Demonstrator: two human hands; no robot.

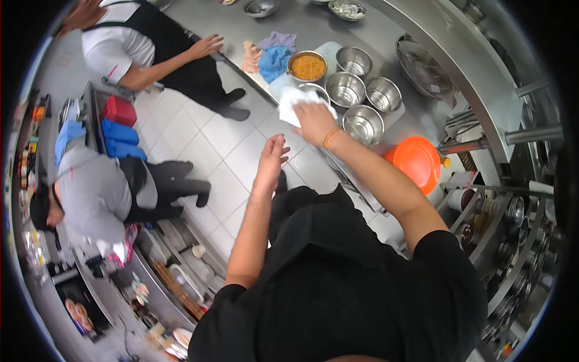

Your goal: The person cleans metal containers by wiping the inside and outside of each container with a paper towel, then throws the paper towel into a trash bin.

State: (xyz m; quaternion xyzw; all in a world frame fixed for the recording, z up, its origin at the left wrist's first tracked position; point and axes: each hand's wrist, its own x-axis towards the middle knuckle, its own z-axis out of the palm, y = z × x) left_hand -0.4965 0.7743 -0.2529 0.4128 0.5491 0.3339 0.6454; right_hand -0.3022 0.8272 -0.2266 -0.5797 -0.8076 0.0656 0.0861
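Observation:
My right hand [316, 123], with an orange band at the wrist, is closed on a white cloth [291, 107] at the counter's near edge. The cloth partly covers one steel container [315, 90]. Close by stand several more empty steel containers [345, 89] on a pale board [329, 51]. One steel container of orange-brown crumbly food [307, 66] is just beyond the cloth. My left hand [272, 160] hangs in the air over the floor, fingers loosely bent and apart, with nothing in it.
Blue, purple and peach cloths [275, 63] lie beyond the containers. An orange round lid or basin [416, 164] is at the right, below a steel shelf [446, 36]. One co-worker [175, 54] stands at the counter's far left; another [102, 187] bends at the station behind.

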